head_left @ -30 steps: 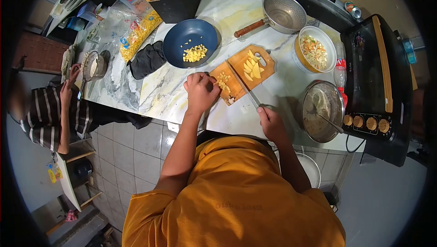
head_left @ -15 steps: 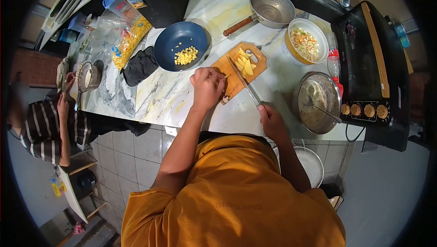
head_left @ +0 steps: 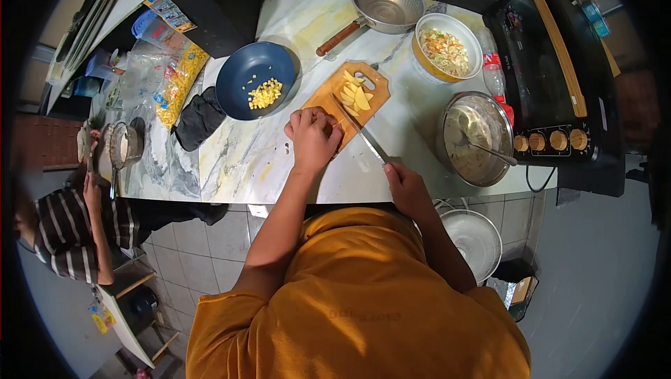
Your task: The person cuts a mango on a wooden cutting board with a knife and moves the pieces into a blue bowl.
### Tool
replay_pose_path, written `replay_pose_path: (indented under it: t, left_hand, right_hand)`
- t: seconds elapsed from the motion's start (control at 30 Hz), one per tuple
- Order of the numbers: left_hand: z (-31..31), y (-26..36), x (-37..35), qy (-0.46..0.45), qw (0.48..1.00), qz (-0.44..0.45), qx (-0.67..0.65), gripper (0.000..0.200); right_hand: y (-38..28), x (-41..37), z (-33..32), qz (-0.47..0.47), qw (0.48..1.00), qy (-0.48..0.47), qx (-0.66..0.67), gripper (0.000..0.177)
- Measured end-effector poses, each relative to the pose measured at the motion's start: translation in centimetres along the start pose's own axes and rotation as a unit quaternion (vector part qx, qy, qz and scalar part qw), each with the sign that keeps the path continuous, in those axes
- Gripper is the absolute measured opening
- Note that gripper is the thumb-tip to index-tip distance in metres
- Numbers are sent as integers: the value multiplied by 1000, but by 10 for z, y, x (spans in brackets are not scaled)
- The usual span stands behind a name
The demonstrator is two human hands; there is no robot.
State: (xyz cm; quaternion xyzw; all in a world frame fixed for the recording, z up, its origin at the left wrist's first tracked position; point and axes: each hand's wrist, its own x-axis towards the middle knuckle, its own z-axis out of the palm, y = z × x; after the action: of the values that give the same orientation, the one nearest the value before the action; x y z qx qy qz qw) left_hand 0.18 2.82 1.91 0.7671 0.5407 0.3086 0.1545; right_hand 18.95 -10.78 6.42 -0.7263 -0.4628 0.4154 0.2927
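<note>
On the wooden cutting board [head_left: 323, 98], my left hand [head_left: 312, 140] has its fingers bent and pressed down over a yellow potato piece, mostly hidden beneath them. My right hand [head_left: 407, 189] grips the handle of a long knife [head_left: 365, 136]. Its blade slants across the board, close beside my left fingertips. Pale yellow potato wedges [head_left: 358, 94] lie on the far side of the blade, near the board's handle hole. Left of the board, a dark blue pan [head_left: 241, 64] holds small yellow cubes [head_left: 265, 94].
Behind the board stands a hammered metal saucepan [head_left: 388, 7]. To the right are a bowl of shredded vegetables [head_left: 447, 52], a steel bowl [head_left: 447, 148] with a spoon, a bottle [head_left: 493, 75] and a black oven [head_left: 538, 64]. At left, a person [head_left: 77, 218] handles a sieve [head_left: 120, 145].
The camera view has shifted, so the countertop items appear farther left. The knife stays at the board beside my left hand, with its blade slightly nearer the fingers. Both hands keep their grip.
</note>
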Motion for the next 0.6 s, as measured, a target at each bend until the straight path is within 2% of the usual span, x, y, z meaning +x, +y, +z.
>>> replay_pose_path:
  t: [0.6]
  left_hand:
    - [4, -4, -2, 16, 1000, 25, -8, 10]
  right_hand:
    - [-11, -9, 3, 7, 999, -9, -37, 38]
